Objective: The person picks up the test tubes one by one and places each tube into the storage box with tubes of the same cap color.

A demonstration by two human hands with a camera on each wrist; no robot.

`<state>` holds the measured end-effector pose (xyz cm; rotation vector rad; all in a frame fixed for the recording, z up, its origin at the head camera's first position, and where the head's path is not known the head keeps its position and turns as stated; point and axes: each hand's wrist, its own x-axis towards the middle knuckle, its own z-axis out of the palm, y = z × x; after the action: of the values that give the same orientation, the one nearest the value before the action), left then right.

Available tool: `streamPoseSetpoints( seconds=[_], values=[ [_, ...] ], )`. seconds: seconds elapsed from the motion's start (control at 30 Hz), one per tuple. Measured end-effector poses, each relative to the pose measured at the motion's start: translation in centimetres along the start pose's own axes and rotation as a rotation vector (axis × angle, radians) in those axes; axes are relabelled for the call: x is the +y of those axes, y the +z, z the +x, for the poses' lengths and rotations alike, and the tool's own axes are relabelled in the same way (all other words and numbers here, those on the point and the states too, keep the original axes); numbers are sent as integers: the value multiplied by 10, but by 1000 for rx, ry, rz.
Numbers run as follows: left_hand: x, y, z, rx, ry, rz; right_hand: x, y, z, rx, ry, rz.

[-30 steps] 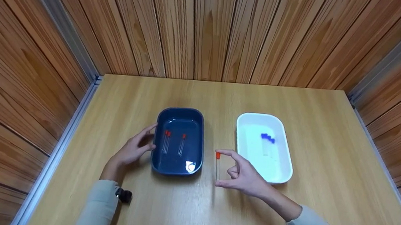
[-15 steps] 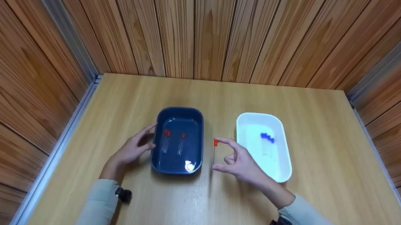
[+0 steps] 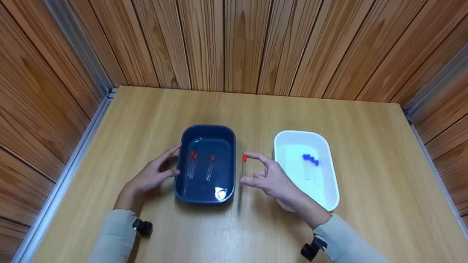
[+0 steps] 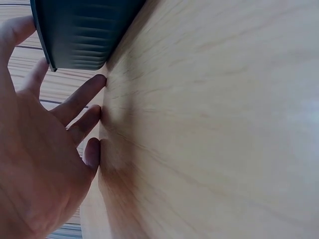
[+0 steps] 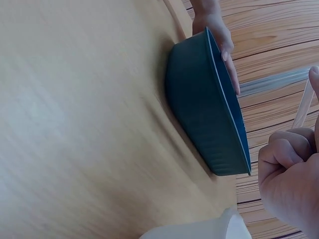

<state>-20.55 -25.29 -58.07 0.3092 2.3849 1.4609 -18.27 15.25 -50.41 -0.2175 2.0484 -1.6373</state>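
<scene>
My right hand (image 3: 274, 179) holds a clear test tube with a red cap (image 3: 244, 158) end to end, index finger on the cap and thumb at the bottom. The tube (image 5: 303, 107) is upright above the table, just right of a dark blue tray (image 3: 206, 194). My left hand (image 3: 153, 176) touches that tray's left rim with thumb and index finger; its other fingers (image 4: 84, 94) rest on the table in the left wrist view. Inside the tray lie red-capped test tubes (image 3: 192, 168), two together and one apart (image 3: 210, 170).
A white tray (image 3: 322, 191) stands to the right, partly behind my right hand. Several blue-capped test tubes (image 3: 310, 159) lie side by side in it. Wood-panelled walls (image 3: 243, 33) enclose the back and sides of the table (image 3: 205, 249).
My right hand has carried the red-capped test tube left and away from me, closer to the dark blue tray. My left hand has stayed at the tray's rim.
</scene>
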Motion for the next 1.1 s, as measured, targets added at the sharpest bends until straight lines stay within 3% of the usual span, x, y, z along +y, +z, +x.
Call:
streamPoseSetpoints(
  seconds=[0.33, 0.8, 1.1],
  values=[
    [1, 0, 0, 7, -3, -13, -12, 10, 18, -39, 34, -25],
    [-3, 1, 0, 6, -37, -38, -23, 29, 43, -141, -54, 4],
    [0, 1, 1, 13, -37, -20, -31, 47, 52, -152, -65, 3]
  ],
)
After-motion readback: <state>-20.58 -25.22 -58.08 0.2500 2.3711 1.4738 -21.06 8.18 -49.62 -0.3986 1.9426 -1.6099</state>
